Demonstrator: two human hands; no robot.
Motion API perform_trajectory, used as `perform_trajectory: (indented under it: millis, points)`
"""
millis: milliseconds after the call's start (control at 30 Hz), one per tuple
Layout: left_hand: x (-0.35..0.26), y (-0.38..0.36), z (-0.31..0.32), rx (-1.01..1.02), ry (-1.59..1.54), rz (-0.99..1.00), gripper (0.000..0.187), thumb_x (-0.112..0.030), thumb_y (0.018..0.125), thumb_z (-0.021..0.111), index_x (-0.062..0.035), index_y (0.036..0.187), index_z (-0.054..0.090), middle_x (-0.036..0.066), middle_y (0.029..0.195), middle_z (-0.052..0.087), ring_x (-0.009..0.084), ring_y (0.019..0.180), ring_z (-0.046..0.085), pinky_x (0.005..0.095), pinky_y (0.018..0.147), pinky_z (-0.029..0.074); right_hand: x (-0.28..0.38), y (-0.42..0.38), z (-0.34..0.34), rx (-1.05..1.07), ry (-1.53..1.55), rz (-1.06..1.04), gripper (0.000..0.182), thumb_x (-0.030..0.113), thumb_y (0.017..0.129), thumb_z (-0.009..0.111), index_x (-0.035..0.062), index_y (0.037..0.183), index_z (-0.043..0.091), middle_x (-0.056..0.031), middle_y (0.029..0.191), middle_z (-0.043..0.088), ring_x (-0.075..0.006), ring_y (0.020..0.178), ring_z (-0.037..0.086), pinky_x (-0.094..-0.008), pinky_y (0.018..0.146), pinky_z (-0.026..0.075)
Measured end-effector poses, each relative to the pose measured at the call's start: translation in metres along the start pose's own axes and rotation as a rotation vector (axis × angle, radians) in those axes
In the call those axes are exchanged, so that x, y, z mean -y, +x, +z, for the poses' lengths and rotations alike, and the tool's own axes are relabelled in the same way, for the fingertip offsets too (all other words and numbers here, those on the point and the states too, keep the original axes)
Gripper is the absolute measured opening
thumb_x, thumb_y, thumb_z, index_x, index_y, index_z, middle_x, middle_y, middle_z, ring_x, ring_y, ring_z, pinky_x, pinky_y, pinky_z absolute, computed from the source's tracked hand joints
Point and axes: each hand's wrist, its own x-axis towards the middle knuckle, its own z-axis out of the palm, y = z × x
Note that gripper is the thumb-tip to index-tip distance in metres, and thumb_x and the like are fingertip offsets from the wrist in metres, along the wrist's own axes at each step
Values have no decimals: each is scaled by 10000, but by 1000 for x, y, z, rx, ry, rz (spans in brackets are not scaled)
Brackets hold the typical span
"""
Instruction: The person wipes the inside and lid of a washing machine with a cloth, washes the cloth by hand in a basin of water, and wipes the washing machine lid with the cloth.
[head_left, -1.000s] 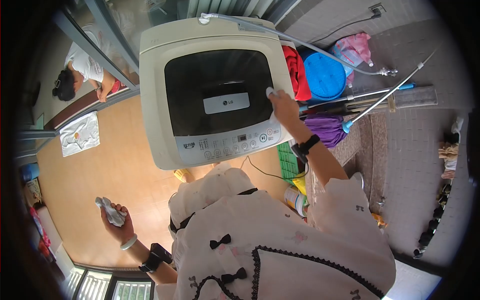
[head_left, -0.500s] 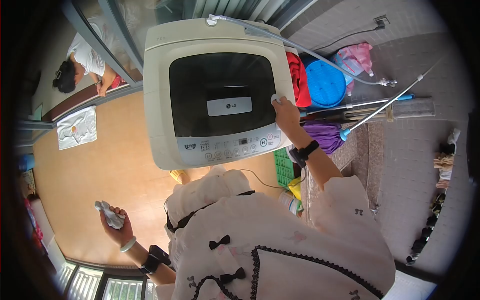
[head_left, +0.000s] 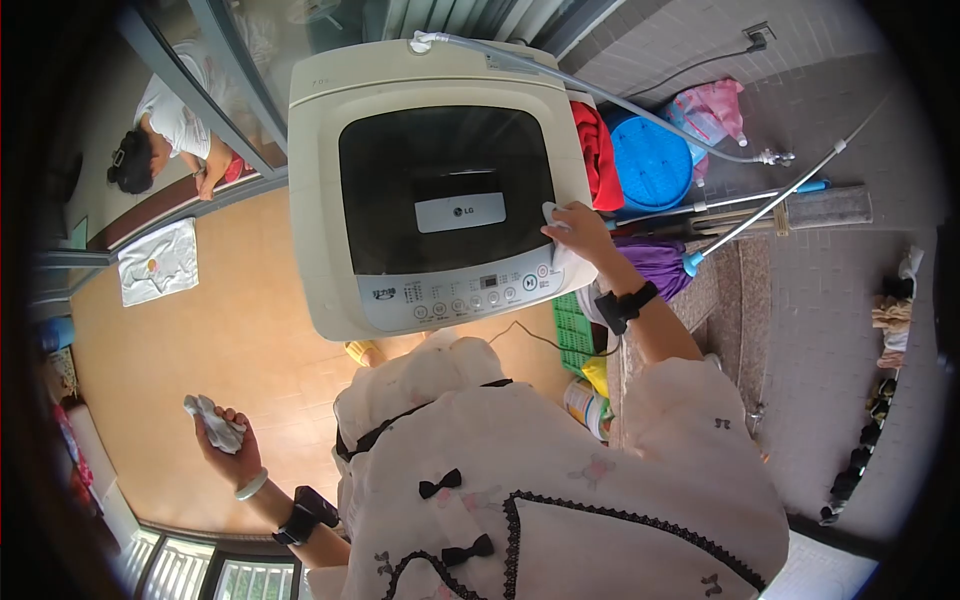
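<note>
A top-loading washing machine [head_left: 318,215] with a dark lid [head_left: 445,150] and a button panel [head_left: 465,298] stands in front of me. My right hand [head_left: 582,235] is at the lid's right edge, just above the panel. Its fingers are closed around a small white cloth [head_left: 552,212], mostly covered by the hand and showing at the fingertips. Low on the left, away from the machine, my left hand [head_left: 236,455] grips a crumpled whitish cloth [head_left: 213,424], which sticks out past the thumb.
A grey hose [head_left: 630,107] runs from the machine's back to a wall tap. Right of the machine are red fabric [head_left: 596,157], a blue basin [head_left: 650,165], mops [head_left: 765,212] and a green crate [head_left: 573,330]. A mat [head_left: 158,262] lies left; another person [head_left: 180,120] bends beyond the glass door.
My right hand has shifted slightly down and right along the lid's edge, with more of the white cloth showing. The left hand keeps its cloth and has barely moved.
</note>
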Motion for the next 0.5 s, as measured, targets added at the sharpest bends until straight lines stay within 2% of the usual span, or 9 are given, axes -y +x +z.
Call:
perform_trajectory:
  millis: [67,100,133,200,233,433,500]
  points:
    - [-4,1,-1,30,21,-1,253,-258,888,526,-26,989,517,52,801,551,154,693,489,281,620,395,-24,9,13,15,334,146,354,298,635,766,73,885,654,-86,961,610,-226,766,621,-318,679,487]
    - [-7,1,-3,29,30,-3,253,-258,888,526,-26,989,517,52,801,551,154,693,489,281,620,395,-31,18,12,235,481,365,513,302,587,798,33,985,617,-94,1003,612,-205,846,604,-309,738,472]
    - [-8,1,-6,43,21,-6,255,-261,889,526,-27,989,517,52,804,551,154,694,488,280,621,395,-29,22,10,234,488,371,513,302,587,798,33,985,617,-94,1003,612,-205,846,604,-309,738,472]
    - [-10,1,-8,65,15,-10,257,-264,889,525,-28,990,517,51,807,551,154,696,488,279,622,394,-22,28,9,226,515,253,640,308,551,813,28,1071,564,-108,984,602,-214,887,584,-303,783,458]
    - [-11,0,-11,51,15,-13,257,-264,889,526,-28,992,516,50,809,551,153,700,488,279,622,393,-9,31,-1,253,380,202,740,311,513,825,15,1122,526,-140,1006,595,-247,935,575,-317,814,452]
    - [-2,-5,-9,-5,-19,-31,259,-257,885,534,-25,998,514,53,812,548,151,697,485,278,621,390,-1,35,-6,304,316,302,814,335,484,826,7,1157,506,-173,1067,586,-288,992,571,-337,851,450]
    - [-1,-5,-9,-8,-37,-41,259,-254,884,536,-25,1003,514,55,812,549,152,693,486,278,620,389,0,35,-6,296,283,273,827,342,483,823,7,1168,501,-177,1075,584,-293,999,570,-338,853,450]
